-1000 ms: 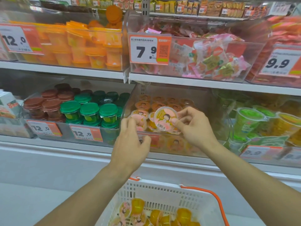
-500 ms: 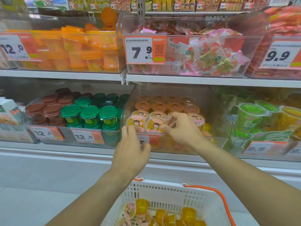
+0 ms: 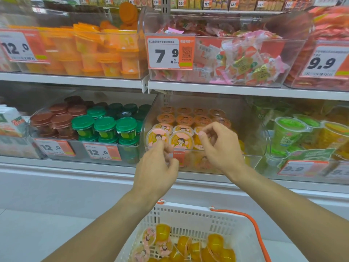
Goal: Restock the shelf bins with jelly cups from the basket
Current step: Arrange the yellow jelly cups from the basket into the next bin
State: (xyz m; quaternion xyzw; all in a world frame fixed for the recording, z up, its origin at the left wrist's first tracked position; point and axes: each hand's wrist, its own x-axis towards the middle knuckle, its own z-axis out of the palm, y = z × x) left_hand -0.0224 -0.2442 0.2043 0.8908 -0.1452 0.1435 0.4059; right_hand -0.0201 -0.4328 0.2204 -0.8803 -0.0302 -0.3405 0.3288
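A clear shelf bin on the lower shelf holds rows of jelly cups with pink cartoon lids, orange-lidded ones behind. My left hand hovers at the bin's front edge, fingers loosely curled, fingertips by the front-left cup. My right hand is over the bin's front right, fingers loosely curled, thumb next to a partly hidden cup; I see nothing held in either hand. Below, a white basket with an orange handle holds several yellow jelly cups.
Left of the bin stands a bin of green-lidded cups and brown-lidded cups. To the right are green and yellow cups. The upper shelf carries bins of orange cups and wrapped sweets, with price tags on the fronts.
My right hand set the pink-lidded cup into the bin's front row and lifted off it. My left hand left its cup at the front left and drew back, fingers curling.
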